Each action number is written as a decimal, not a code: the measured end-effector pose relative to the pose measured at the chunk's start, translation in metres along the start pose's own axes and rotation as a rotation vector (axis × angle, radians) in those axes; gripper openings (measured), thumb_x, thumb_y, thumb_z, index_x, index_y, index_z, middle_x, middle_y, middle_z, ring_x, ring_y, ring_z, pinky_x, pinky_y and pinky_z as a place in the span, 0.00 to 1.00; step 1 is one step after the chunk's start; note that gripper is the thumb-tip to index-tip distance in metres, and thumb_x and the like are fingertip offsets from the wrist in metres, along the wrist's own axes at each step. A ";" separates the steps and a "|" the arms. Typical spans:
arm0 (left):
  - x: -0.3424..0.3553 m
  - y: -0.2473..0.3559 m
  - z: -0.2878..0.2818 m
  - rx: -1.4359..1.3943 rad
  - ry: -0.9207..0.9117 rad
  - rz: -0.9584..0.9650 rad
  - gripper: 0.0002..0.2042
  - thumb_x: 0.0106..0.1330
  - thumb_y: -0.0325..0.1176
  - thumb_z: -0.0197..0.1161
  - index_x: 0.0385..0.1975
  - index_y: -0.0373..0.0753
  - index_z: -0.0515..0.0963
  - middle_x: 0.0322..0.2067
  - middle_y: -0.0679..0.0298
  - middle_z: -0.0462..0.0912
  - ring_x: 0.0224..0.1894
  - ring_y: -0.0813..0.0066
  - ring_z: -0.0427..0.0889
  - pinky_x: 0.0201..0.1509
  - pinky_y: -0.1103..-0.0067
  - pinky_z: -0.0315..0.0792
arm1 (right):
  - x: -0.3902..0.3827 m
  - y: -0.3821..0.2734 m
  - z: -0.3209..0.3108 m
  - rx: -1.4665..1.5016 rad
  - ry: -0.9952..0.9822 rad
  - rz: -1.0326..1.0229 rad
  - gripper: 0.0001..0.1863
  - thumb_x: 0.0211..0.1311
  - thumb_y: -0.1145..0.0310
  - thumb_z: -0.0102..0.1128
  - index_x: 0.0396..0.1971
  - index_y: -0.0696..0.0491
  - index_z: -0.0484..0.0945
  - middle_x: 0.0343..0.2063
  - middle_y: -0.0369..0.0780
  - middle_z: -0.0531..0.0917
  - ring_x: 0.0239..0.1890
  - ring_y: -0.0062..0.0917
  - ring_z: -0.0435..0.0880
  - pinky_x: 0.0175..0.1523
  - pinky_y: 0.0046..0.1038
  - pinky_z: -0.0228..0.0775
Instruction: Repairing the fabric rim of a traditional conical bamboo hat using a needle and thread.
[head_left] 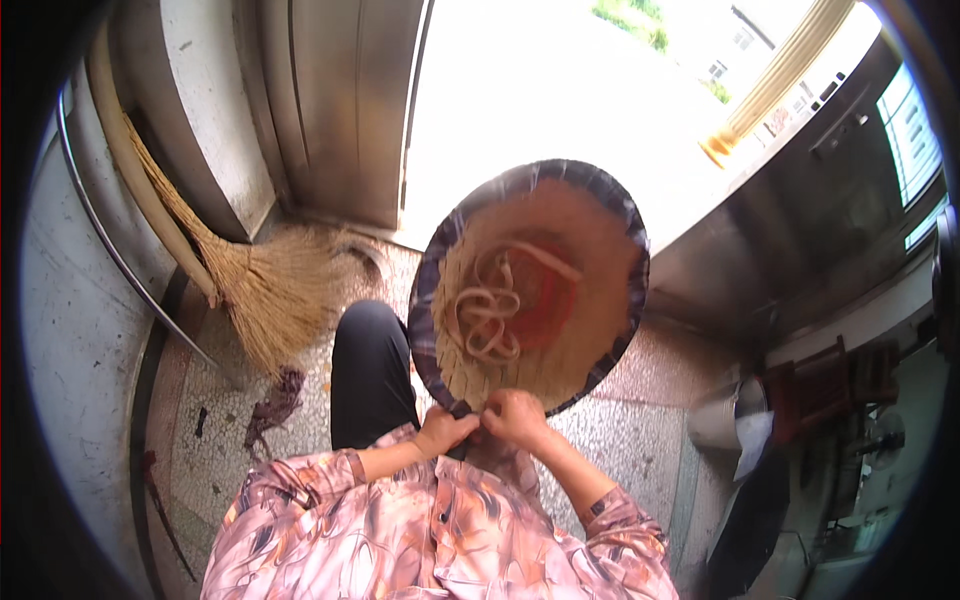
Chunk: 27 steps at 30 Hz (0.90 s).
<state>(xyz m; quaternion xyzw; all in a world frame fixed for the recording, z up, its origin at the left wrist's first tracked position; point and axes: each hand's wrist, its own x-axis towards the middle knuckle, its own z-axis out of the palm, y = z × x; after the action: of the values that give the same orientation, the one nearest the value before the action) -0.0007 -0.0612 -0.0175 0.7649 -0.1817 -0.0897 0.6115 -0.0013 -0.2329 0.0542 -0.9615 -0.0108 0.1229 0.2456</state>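
A wide, round straw hat [590, 350] with a dark checked cloth edge is tilted in front of my body, over my lap. Its middle looks reddish. A pale flat strap [488, 318] lies on it in loose loops, one end reaching toward the far right. At the near rim, my left hand [447, 431] pinches the dark cloth edge with closed fingers. Close beside it, my right hand [515, 416] is closed on the same edge, fingertips together. Anything small between the fingertips is hidden.
A straw broom [275, 285] leans at the left beside a metal door [345, 110]. Near it a dark crumpled rag [275, 405] lies on the speckled floor [215, 450]. To the right stand a pale bucket [715, 415] and a reddish wooden stool [825, 385]. Bright daylight fills the doorway.
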 end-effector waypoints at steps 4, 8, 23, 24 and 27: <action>0.008 -0.015 0.000 0.130 -0.073 0.304 0.07 0.61 0.36 0.60 0.27 0.40 0.81 0.19 0.64 0.82 0.24 0.69 0.84 0.29 0.73 0.77 | 0.004 0.002 -0.010 0.005 -0.060 -0.019 0.12 0.49 0.61 0.57 0.28 0.52 0.84 0.29 0.47 0.84 0.36 0.44 0.84 0.42 0.42 0.76; 0.013 0.005 0.003 -0.393 -0.096 -0.256 0.07 0.59 0.32 0.63 0.24 0.36 0.80 0.17 0.65 0.82 0.18 0.77 0.80 0.23 0.78 0.73 | 0.003 0.008 -0.007 0.062 0.027 -0.070 0.10 0.50 0.64 0.56 0.26 0.54 0.82 0.28 0.48 0.83 0.35 0.46 0.82 0.41 0.44 0.74; 0.008 0.017 0.002 -0.537 -0.141 -0.523 0.03 0.56 0.24 0.65 0.26 0.31 0.79 0.19 0.64 0.81 0.21 0.74 0.84 0.23 0.79 0.73 | -0.017 0.020 0.007 0.324 0.024 0.144 0.10 0.50 0.65 0.59 0.27 0.56 0.83 0.27 0.47 0.84 0.34 0.43 0.84 0.40 0.39 0.75; 0.010 0.019 0.001 -0.511 -0.149 -0.535 0.03 0.56 0.24 0.65 0.26 0.30 0.79 0.19 0.64 0.81 0.21 0.73 0.84 0.24 0.79 0.74 | -0.018 0.020 0.009 0.341 0.066 0.124 0.09 0.51 0.65 0.59 0.26 0.56 0.82 0.27 0.47 0.84 0.33 0.43 0.84 0.39 0.39 0.74; 0.009 0.015 0.000 -0.469 -0.171 -0.494 0.04 0.57 0.23 0.65 0.29 0.30 0.79 0.21 0.64 0.81 0.21 0.73 0.84 0.23 0.79 0.74 | -0.019 0.019 0.011 0.301 0.140 -0.005 0.08 0.51 0.67 0.59 0.26 0.56 0.81 0.26 0.47 0.83 0.31 0.43 0.83 0.37 0.38 0.74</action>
<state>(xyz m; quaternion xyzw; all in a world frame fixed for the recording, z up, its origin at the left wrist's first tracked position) 0.0051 -0.0672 -0.0019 0.6141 -0.0162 -0.3381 0.7130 -0.0231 -0.2453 0.0401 -0.9200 0.0227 0.0553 0.3873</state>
